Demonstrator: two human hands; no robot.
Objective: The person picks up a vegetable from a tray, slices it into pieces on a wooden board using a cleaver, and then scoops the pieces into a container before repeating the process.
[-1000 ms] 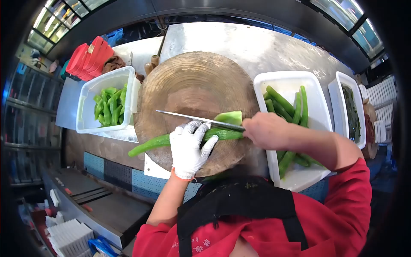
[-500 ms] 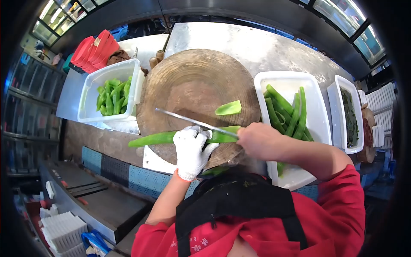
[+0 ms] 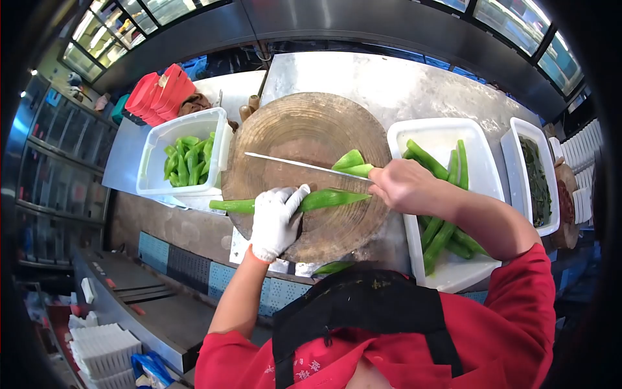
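My left hand [image 3: 275, 223], in a white knitted glove, is closed around a long green pepper [image 3: 334, 200] that lies across the near half of a round wooden chopping block [image 3: 272, 123]. My bare right hand [image 3: 405, 186] grips a knife [image 3: 291, 161], its handle hidden in the fist. The thin blade points left over the block, beyond the pepper and apart from it. Cut light-green pepper pieces [image 3: 350, 160] lie by the blade near my right knuckles.
A clear tub [image 3: 148, 185] of cut green pieces stands left of the block. On the right, a white bin [image 3: 483, 149] holds long whole peppers, with a smaller tray [image 3: 551, 223] of dark leaves beyond. Red containers [image 3: 172, 91] sit at the back left.
The knife has moved off the pepper to the far side, beside the cut pieces, where a second piece now shows. The pepper's right end now tapers to a point. The camera view has shifted slightly.
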